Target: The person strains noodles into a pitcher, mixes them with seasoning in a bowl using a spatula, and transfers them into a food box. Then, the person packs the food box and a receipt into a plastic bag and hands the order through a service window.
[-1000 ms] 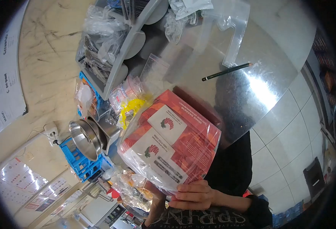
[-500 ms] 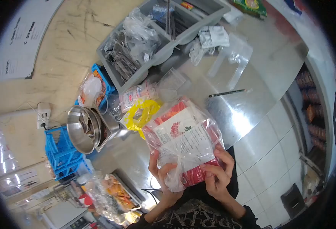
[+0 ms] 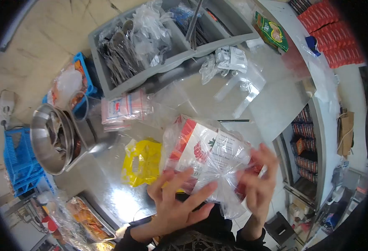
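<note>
A red and white box lies inside a clear plastic bag, whose gathered or knotted top is on the near side. My left hand is spread over the near left part of the bag, fingers apart. On the right side of the bag is my right hand, its fingers apart and slightly blurred; whether its fingertips touch the plastic is unclear. A yellow plastic packet lies just left of the bag.
Behind stands a grey divided tray with wrapped cutlery. Small bags, a pencil and clear plastic lie nearer. Steel bowls, a blue rack and a food tray are left. Stocked shelves stand right.
The box was turned over, bringing the bag's gathered top into view. Both hands have since released their grip and spread. The camera view has shifted, showing more shelves at the right.
</note>
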Available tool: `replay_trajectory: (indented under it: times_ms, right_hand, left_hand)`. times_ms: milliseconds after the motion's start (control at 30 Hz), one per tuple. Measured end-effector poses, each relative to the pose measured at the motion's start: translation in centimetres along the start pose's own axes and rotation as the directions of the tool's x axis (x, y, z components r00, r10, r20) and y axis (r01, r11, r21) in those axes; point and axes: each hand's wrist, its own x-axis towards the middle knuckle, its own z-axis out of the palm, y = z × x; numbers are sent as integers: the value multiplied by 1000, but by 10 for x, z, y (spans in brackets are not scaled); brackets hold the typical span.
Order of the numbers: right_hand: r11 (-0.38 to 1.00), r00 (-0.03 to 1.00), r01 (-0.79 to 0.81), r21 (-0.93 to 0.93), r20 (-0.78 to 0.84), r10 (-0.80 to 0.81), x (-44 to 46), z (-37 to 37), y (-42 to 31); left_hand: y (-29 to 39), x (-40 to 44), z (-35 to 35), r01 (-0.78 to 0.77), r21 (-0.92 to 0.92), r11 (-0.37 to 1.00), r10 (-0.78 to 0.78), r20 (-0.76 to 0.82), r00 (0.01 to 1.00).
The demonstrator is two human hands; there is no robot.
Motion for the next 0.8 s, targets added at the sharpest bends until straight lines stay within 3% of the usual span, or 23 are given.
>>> replay_trajectory:
  times_ms: [67,100,267,433,500,567,633,667,733,800]
  right_hand:
    - [950,930,203,-237,350,-112,-4,3,-14]
    - [958,964,117,-263,262,-46,-9,11,-12]
    - [962,980,132,-241,177,-90,-14,18,3]
    - [964,985,143,-224,126,-117,-12,19,5]
    - [969,981,141,-201,159,-110,-12,16,6]
    - [973,971,122,-195,228,-76,-7,9,0]
    - [975,927,167,-149,360,-103,-1,-1,-3]
    - [973,928,185,-140,349,-126,2,-5,-8]
    - [971,882,188,-151,461,-99,9,-14,-22]
    - [956,850,267,-121,496,-175,12,-19,-27]
  left_hand:
    - [-2,20,7,18,162,987,-35,105,994]
    - [-3,19,9,22,148,989,-38,107,994]
    - [-5,15,23,101,150,983,-103,6,995]
    - [-7,16,28,75,123,990,-68,-54,996]
    - [-13,15,28,61,126,990,-54,-59,997]
    - [-23,13,29,54,-265,963,-93,-137,986]
    - [-19,18,21,115,-294,949,-158,-128,979]
    - [-17,24,15,163,-327,931,-213,-123,969]
    - [-21,32,2,94,-245,965,-120,-95,988]
    - [-21,36,-8,153,-192,969,-135,107,985]
